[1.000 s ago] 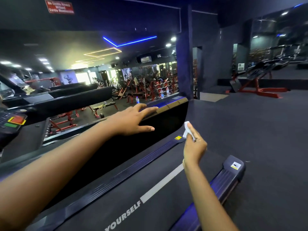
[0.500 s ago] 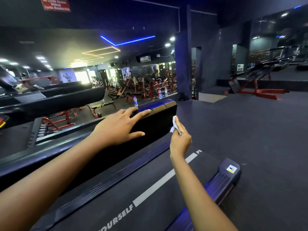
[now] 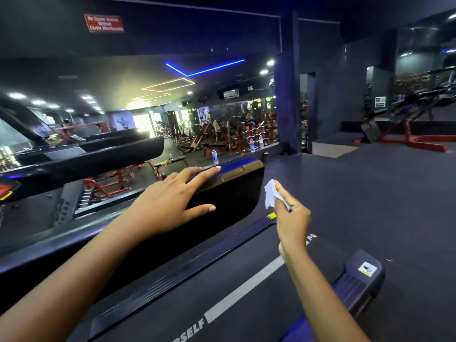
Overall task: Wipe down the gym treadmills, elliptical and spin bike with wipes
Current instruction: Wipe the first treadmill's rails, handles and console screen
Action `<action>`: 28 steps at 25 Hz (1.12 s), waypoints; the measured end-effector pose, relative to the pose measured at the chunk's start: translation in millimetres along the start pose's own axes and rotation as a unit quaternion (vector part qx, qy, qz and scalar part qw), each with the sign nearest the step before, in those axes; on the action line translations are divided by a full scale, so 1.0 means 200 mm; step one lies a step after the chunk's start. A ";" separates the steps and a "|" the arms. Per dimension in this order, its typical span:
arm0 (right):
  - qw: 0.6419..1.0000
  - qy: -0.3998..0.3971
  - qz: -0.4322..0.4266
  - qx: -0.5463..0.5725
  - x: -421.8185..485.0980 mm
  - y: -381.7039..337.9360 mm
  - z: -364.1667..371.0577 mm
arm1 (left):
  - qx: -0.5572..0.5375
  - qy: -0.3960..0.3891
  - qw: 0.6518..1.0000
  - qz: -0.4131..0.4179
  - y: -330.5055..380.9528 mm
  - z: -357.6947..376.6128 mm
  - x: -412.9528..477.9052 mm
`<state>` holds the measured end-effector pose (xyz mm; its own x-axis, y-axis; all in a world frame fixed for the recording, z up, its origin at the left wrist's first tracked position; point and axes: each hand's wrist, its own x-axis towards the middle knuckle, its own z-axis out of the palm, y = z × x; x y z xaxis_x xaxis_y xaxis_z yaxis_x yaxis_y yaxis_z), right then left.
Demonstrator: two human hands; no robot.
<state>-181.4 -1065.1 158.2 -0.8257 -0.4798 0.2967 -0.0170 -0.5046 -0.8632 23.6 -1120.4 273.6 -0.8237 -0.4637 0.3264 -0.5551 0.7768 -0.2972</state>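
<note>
- Step in hand: wiping a treadmill (image 3: pixel 187 275). The side rail (image 3: pixel 234 193) appears to be the part under attention.
- Left hand (image 3: pixel 170 206) rests flat on the rail top, fingers (image 3: pixel 204 172) straight and spread, gripping nothing.
- Right hand (image 3: pixel 293 218) pinches the white wipe (image 3: pixel 270 193) between thumb and fingertips. It is held in the air just beside the rail's end, above the belt (image 3: pixel 259 248), touching no surface.
- Next move, as judged: bring the wipe onto the rail end and press it along.
- Console (image 3: pixel 7 188) is cut off at the left edge. Belt lettering is cropped. Elliptical and spin bike cannot be identified.
</note>
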 end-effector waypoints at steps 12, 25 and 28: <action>0.973 -0.212 -0.081 0.043 0.23 0.03 0.08 | 0.128 0.066 0.989 0.027 0.13 0.13 0.30; 0.964 -0.217 -0.104 0.116 0.30 0.06 0.08 | 0.147 0.024 0.989 -0.011 0.20 0.07 0.29; 0.959 -0.226 -0.093 0.143 0.25 0.06 0.11 | 0.131 0.004 0.991 -0.024 0.20 0.07 0.29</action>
<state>-210.0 -1111.5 171.7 -0.4940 -0.5917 0.6371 0.0675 -0.7567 -0.6503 -48.2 -1122.3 267.9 -0.7951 -0.4933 0.3528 -0.6057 0.6155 -0.5043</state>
